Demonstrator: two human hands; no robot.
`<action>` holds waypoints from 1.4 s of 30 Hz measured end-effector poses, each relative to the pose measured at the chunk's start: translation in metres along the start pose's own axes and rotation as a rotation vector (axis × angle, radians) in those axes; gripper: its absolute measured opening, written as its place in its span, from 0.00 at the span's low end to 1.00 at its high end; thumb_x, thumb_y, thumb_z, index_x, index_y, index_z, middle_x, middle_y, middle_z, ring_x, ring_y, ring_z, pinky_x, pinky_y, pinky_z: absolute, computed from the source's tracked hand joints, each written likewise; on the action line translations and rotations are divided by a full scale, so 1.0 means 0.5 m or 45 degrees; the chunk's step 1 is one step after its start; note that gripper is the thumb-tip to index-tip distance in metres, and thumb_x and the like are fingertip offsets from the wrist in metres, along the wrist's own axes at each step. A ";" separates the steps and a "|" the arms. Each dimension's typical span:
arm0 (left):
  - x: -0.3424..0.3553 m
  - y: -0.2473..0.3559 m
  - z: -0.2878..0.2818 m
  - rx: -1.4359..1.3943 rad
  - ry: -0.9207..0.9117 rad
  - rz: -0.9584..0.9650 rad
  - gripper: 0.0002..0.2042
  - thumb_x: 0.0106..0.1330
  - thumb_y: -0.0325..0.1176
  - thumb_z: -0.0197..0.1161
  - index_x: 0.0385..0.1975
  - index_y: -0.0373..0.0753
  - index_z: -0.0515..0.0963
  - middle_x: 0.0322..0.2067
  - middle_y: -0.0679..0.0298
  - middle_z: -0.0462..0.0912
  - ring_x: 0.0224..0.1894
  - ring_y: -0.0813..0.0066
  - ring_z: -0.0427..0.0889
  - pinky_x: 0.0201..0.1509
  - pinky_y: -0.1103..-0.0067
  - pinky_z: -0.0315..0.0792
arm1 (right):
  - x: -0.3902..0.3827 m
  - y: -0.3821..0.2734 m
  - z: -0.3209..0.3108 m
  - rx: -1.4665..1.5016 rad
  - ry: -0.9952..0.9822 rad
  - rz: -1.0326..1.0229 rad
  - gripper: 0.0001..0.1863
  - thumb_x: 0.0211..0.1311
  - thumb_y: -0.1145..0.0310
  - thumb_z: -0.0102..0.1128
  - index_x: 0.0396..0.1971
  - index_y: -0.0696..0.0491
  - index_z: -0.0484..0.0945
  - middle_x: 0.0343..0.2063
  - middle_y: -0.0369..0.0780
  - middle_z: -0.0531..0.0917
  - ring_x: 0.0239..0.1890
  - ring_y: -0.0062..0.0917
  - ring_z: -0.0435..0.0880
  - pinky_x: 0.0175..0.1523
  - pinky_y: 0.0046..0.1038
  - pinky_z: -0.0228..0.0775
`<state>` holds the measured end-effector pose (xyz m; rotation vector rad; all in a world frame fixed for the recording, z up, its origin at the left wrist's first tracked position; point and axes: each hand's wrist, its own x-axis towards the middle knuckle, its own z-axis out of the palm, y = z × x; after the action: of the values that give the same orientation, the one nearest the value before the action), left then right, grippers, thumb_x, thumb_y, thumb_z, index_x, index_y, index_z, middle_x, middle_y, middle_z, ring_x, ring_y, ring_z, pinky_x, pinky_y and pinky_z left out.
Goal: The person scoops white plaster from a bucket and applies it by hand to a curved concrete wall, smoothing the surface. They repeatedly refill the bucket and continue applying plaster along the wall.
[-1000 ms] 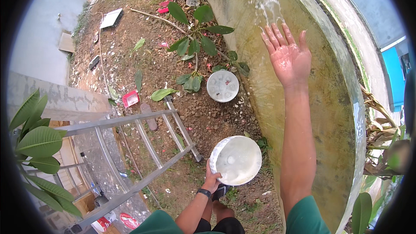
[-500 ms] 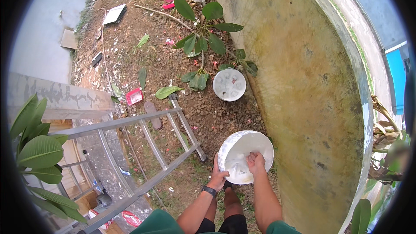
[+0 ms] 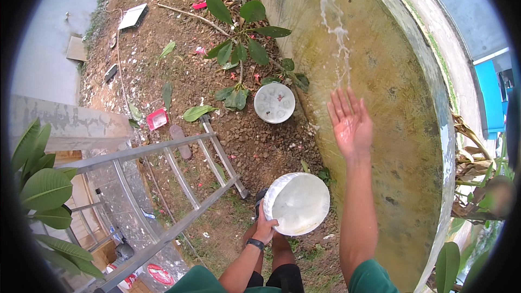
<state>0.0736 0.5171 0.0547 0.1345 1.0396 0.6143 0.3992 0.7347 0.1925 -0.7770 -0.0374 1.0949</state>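
My left hand (image 3: 264, 227) grips the near left side of a white bucket (image 3: 299, 204), thumb over its rim, holding it tilted in front of my legs. Pale liquid shows inside. My right hand (image 3: 351, 125) is stretched out past the bucket, palm up, wet, fingers extended and slightly apart, holding nothing. Beyond its fingertips a streak of whitish liquid (image 3: 337, 31) runs up in front of the stained yellow-grey wall (image 3: 391, 87). Whether the liquid is in the air or on the wall, I cannot tell.
A metal ladder (image 3: 179, 176) leans across the left side. Ahead on the stony ground stands a round white container (image 3: 274, 102), beside a leafy plant (image 3: 239, 51). A red tray (image 3: 157, 119) and a sandal-shaped object (image 3: 180, 141) lie farther left.
My right hand has come out of the bucket and swung forward and right, its fingers opening. The streak of liquid has appeared beyond it. My left hand still holds the bucket, shifted slightly left.
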 end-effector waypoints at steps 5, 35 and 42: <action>0.006 0.003 -0.001 0.013 -0.061 0.053 0.59 0.43 0.08 0.52 0.81 0.52 0.40 0.76 0.60 0.56 0.74 0.63 0.64 0.61 0.76 0.75 | -0.244 0.164 -0.261 -0.367 0.838 0.648 0.11 0.73 0.66 0.53 0.45 0.57 0.79 0.41 0.42 0.85 0.47 0.31 0.85 0.60 0.36 0.78; -0.084 -0.171 -0.078 0.003 0.022 -0.055 0.59 0.44 0.09 0.51 0.81 0.56 0.40 0.77 0.62 0.54 0.73 0.64 0.65 0.50 0.79 0.78 | -0.588 0.380 -0.642 0.305 1.556 0.603 0.21 0.76 0.59 0.47 0.59 0.57 0.70 0.57 0.45 0.78 0.57 0.38 0.80 0.58 0.44 0.80; -0.127 -0.273 -0.087 0.066 0.050 0.009 0.61 0.40 0.10 0.52 0.82 0.56 0.40 0.77 0.59 0.53 0.72 0.58 0.64 0.54 0.77 0.78 | -0.613 0.390 -0.738 -0.265 1.414 0.616 0.23 0.72 0.56 0.53 0.55 0.59 0.73 0.45 0.48 0.80 0.47 0.42 0.82 0.47 0.48 0.80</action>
<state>0.0706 0.3626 0.0282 0.1723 1.0939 0.5990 0.2429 0.3301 -0.0902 -1.5456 1.0308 0.9751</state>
